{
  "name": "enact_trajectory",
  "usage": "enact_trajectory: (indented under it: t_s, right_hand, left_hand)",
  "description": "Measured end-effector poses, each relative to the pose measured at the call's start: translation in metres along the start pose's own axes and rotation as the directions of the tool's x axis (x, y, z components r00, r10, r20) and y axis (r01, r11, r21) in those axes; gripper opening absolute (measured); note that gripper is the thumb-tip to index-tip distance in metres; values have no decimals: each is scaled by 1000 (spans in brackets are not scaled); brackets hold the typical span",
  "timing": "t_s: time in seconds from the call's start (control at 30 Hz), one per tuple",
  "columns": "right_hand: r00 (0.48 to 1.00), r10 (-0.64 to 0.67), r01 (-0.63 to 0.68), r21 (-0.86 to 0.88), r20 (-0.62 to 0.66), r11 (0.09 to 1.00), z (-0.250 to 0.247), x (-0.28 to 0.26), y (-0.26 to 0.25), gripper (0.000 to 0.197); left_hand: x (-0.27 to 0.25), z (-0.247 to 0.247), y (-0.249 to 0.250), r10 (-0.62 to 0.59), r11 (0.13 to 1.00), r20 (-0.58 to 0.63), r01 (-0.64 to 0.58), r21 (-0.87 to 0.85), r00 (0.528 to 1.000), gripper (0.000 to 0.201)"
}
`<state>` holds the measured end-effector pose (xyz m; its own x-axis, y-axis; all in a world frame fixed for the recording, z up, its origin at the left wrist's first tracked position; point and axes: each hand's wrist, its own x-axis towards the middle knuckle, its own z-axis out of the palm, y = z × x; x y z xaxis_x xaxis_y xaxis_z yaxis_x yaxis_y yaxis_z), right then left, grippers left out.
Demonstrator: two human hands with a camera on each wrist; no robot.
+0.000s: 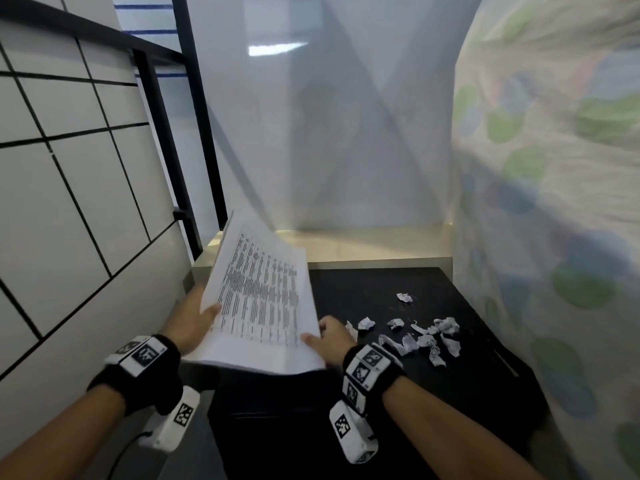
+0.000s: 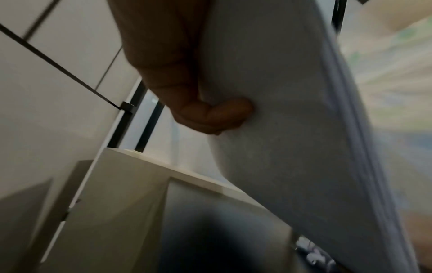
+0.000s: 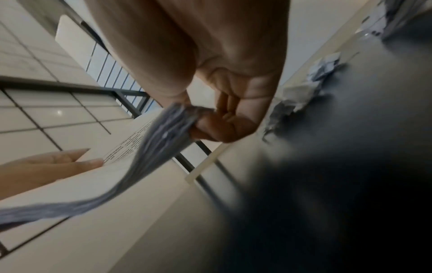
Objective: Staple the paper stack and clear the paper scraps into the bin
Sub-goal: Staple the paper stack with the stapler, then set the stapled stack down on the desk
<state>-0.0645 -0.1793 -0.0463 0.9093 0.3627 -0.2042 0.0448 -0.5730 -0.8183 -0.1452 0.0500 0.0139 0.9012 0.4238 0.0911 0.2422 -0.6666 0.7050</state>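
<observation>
White tiled wall (image 1: 69, 202) with dark grout flanks a glossy black table (image 1: 398, 282), where crumpled white paper scraps (image 1: 422, 336) lie scattered right of the 2 hands. Held above the table's near-left corner, the printed paper stack (image 1: 263, 299) is tilted, its long axis running away from the person; the left hand (image 1: 188, 320) grips its left edge, thumb on top, the right hand (image 1: 330, 339) its near-right corner. Only the right wrist view shows the fanned, curving sheet edges pinched between thumb and curled fingers (image 3: 217, 127), while the left wrist view shows fingers (image 2: 210, 114) curled under the smooth blank underside.
</observation>
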Motion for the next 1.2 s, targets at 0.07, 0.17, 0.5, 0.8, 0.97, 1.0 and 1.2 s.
enact_trajectory:
  t_s: [0.07,0.17,0.5,0.8,0.97,1.0,1.2]
  right_hand:
    - [996,16,-5,-119,91,993,8,0,3,39]
    - [992,14,19,-263,123,965,9,-1,8,52]
    - [998,68,-64,-269,8,961,-46,-4,53,53]
    - [993,-62,38,-234,-96,972,-62,-8,59,46]
    - [991,-124,110,-228,-49,967,-38,-11,43,34]
    - [993,-116,105,-231,-37,967,-32,-11,40,33]
    - [999,-13,20,-235,33,972,-26,-10,37,31]
  left_hand:
    - [-3,1,-11,-24,998,31,22,57,999,43]
    - [-5,18,-19,-75,992,87,66,109,993,41]
    - [19,88,5,-106,988,266,72,135,958,39]
    - [21,90,28,-49,997,293,31,68,955,38]
    - [24,64,5,-55,993,250,27,113,967,43]
    - [23,62,-1,-74,990,246,42,134,966,43]
    - [21,68,-12,-148,961,234,84,264,961,41]
